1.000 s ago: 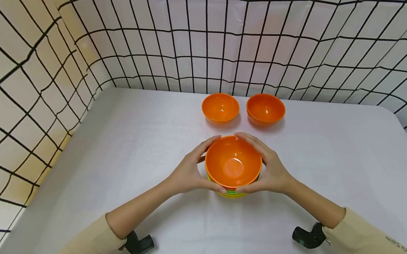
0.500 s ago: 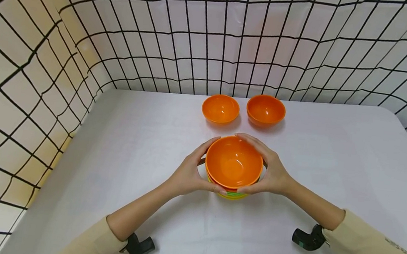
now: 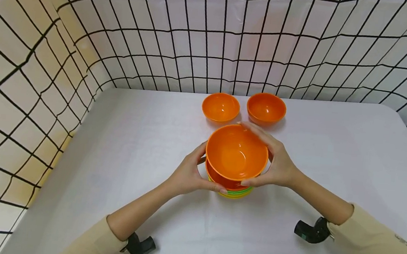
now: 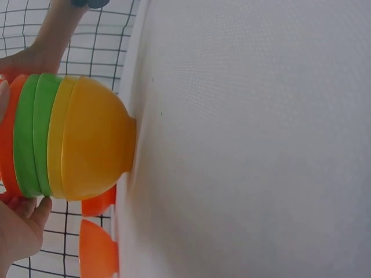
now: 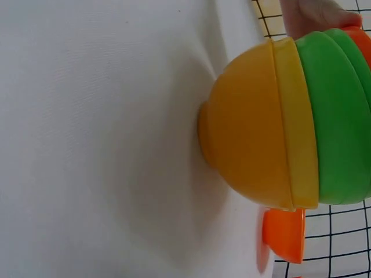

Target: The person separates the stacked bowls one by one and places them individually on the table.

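Observation:
In the head view a nested stack of bowls stands in front of me on the white table. My right hand (image 3: pixel 278 163) grips the rim of the top orange bowl (image 3: pixel 236 152), raised and tilted above the stack. Just under it shows a second orange bowl (image 3: pixel 220 180), with my left hand (image 3: pixel 194 171) curled around its left side, thumb at the front. Lower down are green bowls (image 4: pixel 43 136) and yellow bowls (image 4: pixel 95 139), best seen in the left wrist view. The lowest yellow bowl rests on its foot on the table. The fingers behind the bowls are partly hidden.
Two more orange bowls stand side by side behind the stack, a left one (image 3: pixel 220 108) and a right one (image 3: pixel 265 110). A black wire grid (image 3: pixel 207 31) borders the white table (image 3: pixel 134 136) at the back and sides. Black wrist mounts (image 3: pixel 140 245) hang below both sleeves.
The top orange bowl has risen away from the stack in my right hand, uncovering more of the orange bowl beneath. My left hand has stayed at the stack.

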`<state>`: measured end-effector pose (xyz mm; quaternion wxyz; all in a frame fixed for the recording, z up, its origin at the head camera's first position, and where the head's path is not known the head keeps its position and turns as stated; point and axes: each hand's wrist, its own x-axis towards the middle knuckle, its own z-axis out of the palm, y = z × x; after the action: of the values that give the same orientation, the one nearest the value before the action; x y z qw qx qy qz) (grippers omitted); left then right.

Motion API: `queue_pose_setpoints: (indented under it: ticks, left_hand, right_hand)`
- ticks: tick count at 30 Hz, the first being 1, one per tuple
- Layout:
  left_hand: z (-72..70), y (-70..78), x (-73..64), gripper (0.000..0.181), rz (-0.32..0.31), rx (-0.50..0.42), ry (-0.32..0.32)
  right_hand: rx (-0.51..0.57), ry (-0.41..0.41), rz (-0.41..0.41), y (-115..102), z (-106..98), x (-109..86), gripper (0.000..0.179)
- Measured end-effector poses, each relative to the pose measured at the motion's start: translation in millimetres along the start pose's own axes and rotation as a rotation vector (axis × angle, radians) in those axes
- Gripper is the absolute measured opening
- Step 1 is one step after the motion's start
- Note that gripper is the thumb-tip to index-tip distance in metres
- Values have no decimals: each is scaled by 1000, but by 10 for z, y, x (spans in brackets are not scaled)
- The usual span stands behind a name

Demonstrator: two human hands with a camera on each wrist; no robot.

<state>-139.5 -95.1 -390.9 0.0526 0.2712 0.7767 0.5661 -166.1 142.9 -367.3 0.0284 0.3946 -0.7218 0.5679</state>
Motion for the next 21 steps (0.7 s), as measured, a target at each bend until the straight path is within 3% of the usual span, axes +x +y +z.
queue_pose_setpoints:
  ticks: [11,21]
  left_hand:
    - [-8,-13,17,103,16,-8,-13]
    - [-6,7,10,106,-28,7,-18]
  right_hand:
    - [4,19,-10,-37,-73,44,106]
    - [31,132,7,-37,-312,16,103]
